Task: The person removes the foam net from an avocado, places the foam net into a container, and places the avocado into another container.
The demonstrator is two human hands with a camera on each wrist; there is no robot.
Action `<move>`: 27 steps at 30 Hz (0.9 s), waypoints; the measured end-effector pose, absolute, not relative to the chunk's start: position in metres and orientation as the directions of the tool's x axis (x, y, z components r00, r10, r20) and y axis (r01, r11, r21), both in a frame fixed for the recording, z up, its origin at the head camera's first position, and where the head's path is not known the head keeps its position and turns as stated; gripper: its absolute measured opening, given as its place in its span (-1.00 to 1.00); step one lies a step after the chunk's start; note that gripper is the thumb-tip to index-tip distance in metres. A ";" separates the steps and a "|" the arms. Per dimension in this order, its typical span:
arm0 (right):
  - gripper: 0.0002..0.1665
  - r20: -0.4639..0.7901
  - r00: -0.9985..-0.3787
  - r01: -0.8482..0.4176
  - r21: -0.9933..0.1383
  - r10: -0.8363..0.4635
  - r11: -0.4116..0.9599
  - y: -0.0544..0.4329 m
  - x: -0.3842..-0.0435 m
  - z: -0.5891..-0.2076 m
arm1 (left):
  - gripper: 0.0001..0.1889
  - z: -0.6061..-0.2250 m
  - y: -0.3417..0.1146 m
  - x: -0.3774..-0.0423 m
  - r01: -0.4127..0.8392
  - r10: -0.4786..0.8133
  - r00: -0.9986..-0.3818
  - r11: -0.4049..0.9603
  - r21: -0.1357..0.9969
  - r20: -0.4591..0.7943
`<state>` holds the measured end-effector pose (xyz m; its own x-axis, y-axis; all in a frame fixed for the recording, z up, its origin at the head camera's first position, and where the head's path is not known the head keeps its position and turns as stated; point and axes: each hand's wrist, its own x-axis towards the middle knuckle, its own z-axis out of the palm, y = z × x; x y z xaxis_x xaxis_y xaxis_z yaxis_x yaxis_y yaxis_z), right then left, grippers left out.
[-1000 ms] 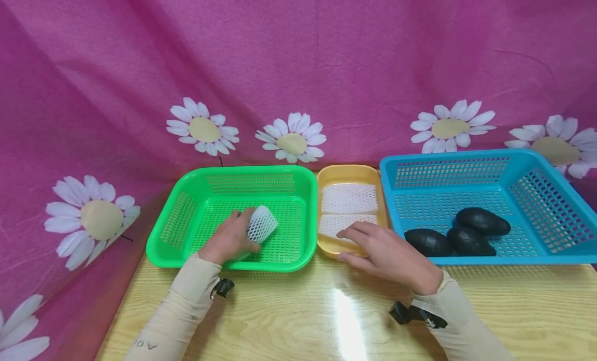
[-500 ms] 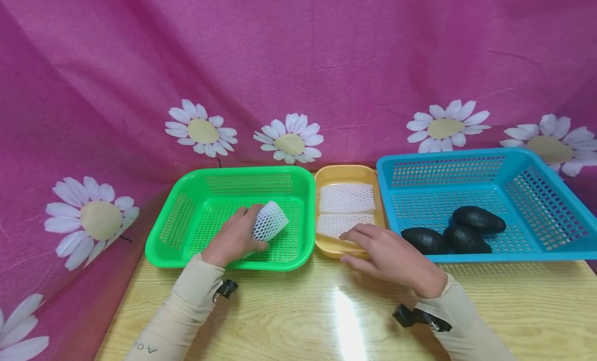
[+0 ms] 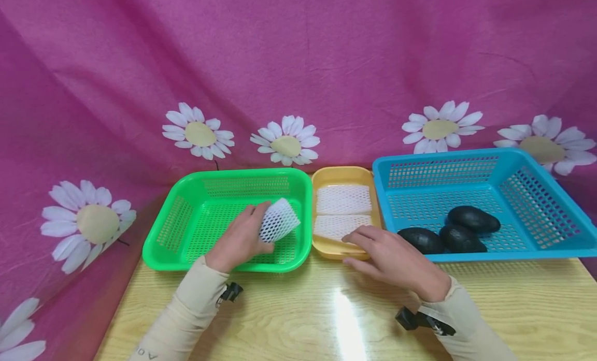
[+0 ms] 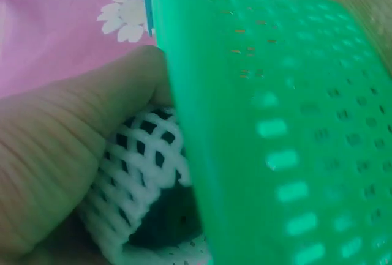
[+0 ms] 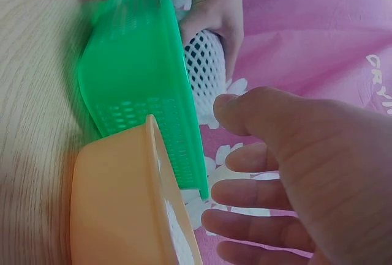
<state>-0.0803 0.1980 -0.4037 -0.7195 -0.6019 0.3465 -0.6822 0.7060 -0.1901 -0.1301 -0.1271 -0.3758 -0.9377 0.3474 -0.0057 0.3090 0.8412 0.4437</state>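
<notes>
My left hand (image 3: pixel 240 239) grips an avocado in a white foam net sleeve (image 3: pixel 281 220) over the green basket (image 3: pixel 158 247). Through the mesh in the left wrist view the dark avocado (image 4: pixel 168 216) shows, and the net's open end faces the camera. Part of that fruit is hidden by the hand and the basket rim. My right hand (image 3: pixel 389 257) hovers over the near end of the yellow tray (image 3: pixel 333 252), its fingers relaxed and apart with nothing between them. Two flat white foam nets (image 3: pixel 343 199) lie one behind the other in the tray.
To the right stands a blue basket (image 3: pixel 448 190) with three dark avocados (image 3: pixel 473 219) near its front wall. Basket, tray and basket stand side by side on a wooden table (image 3: pixel 280 319). A pink flowered cloth (image 3: pixel 298 66) hangs behind them.
My left hand has moved to the right and slightly up inside the green basket, carrying the netted avocado. The right hand has barely shifted.
</notes>
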 end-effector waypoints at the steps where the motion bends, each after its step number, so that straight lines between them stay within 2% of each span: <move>1: -0.53 0.347 -0.720 -0.681 -0.188 -0.601 0.707 0.199 -0.080 -0.404 | -0.03 -0.375 -0.126 -0.129 0.310 0.348 -0.937 0.840 0.445 -0.004; 9: -0.54 0.309 -0.759 -0.641 -0.199 -0.574 0.741 0.203 -0.075 -0.403 | 0.00 -0.366 -0.113 -0.122 0.316 0.357 -0.934 0.832 0.457 -0.005; 21: -0.53 0.268 -0.788 -0.609 -0.217 -0.554 0.763 0.209 -0.068 -0.401 | -0.02 -0.358 -0.093 -0.108 0.414 0.427 -0.901 0.805 0.424 0.069; 27: -0.54 0.281 -0.782 -0.616 -0.211 -0.556 0.759 0.213 -0.065 -0.401 | -0.02 -0.354 -0.084 -0.098 0.488 0.485 -0.867 0.775 0.402 0.116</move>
<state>-0.0652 0.2127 -0.4011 -0.7821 -0.5564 0.2805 -0.6157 0.7593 -0.2105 -0.0985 -0.0835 -0.3542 -0.8666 0.4853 0.1164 0.4878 0.7746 0.4024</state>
